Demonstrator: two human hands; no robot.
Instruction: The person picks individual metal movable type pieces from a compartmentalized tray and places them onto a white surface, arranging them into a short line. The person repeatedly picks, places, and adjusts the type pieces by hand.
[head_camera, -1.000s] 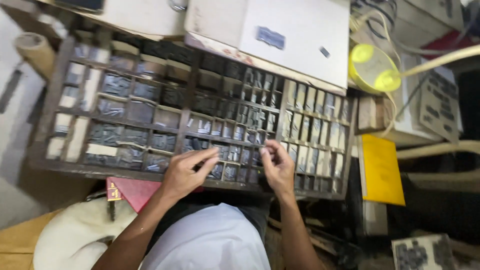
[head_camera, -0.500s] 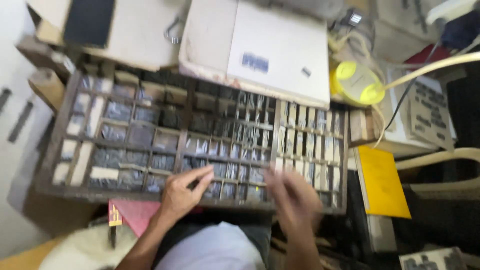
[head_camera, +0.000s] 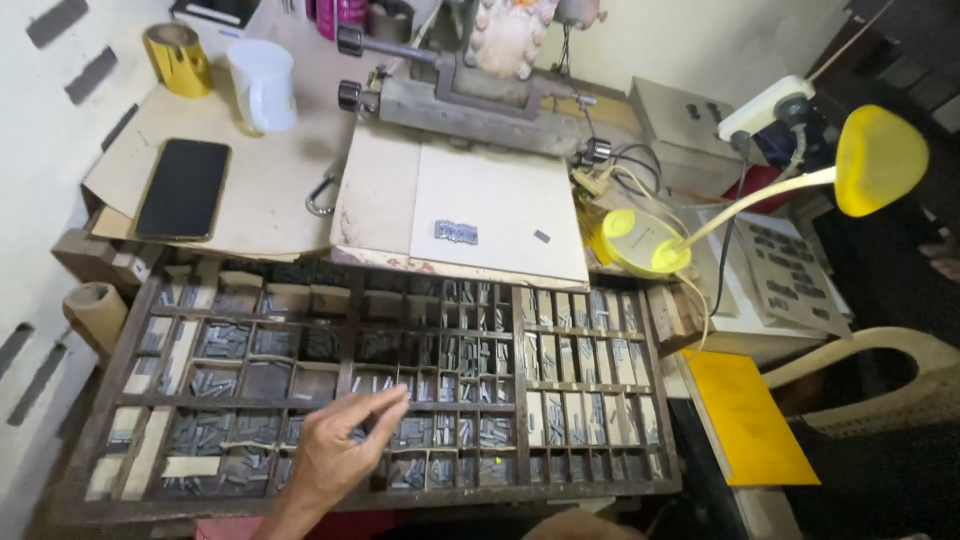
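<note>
bottom middle of the frame, left hand (head_camera: 335, 455) hovers over the type case (head_camera: 95, 440), fingers (head_camera: 385, 405) pinched together, seemingly picking metal sorts (head_camera: 225, 340); right hand's out of view.

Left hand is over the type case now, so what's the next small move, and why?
Probably lower the left hand a little into the compartment under its fingertips. They are pinched together above the small metal type pieces in the wooden type case, apparently empty.

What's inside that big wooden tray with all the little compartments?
The wooden tray holds small grey metal pieces, sorted by compartment. The left hand reaches over the lower middle, hiding some compartments. What the pieces bear is too small to tell.
</note>
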